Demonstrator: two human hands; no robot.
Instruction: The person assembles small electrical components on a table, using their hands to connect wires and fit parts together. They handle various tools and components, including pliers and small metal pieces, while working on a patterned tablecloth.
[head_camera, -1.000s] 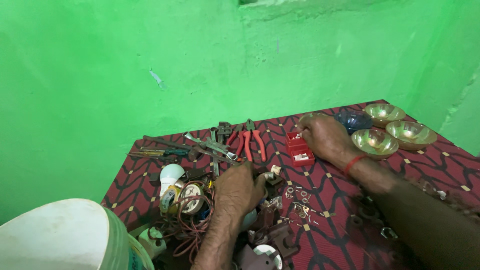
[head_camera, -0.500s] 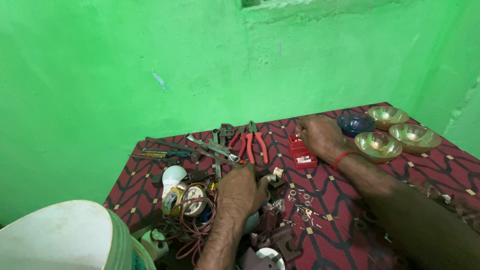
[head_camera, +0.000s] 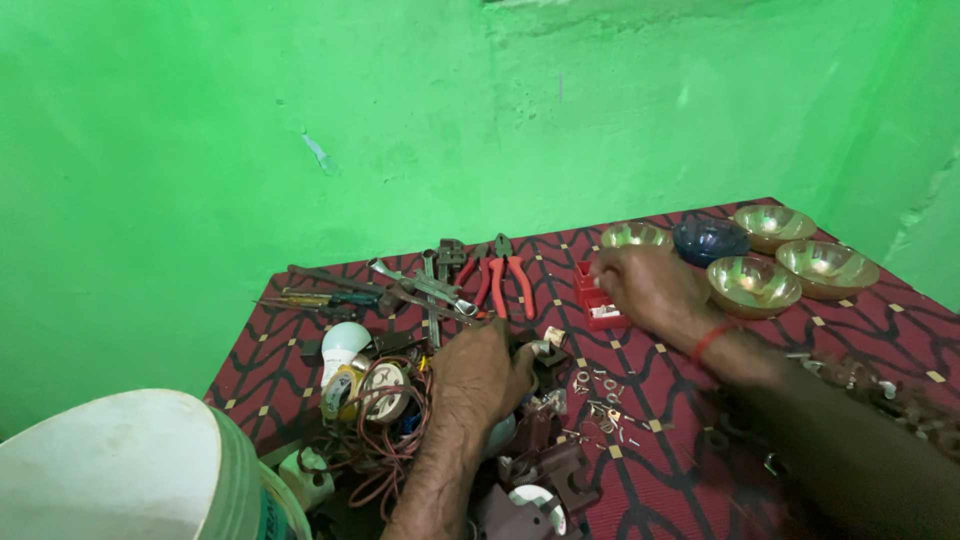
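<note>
My left hand rests palm down on a heap of small brown and white electrical parts, fingers curled over a small piece I cannot identify. My right hand reaches across the red patterned cloth and touches a small red box; its fingertips are hidden, so what they hold is unclear. A red thread circles that wrist. Red-handled pliers lie just beyond the left hand. Small screws and washers are scattered between the two arms.
Several shiny bowls and a dark blue bowl stand at the back right. Wrenches and screwdrivers lie at the back left. A white bulb, tape rolls and red wire sit left. A white bucket fills the near left corner.
My right hand has slid left from the bowls to the red box. The left hand has stayed on the parts heap.
</note>
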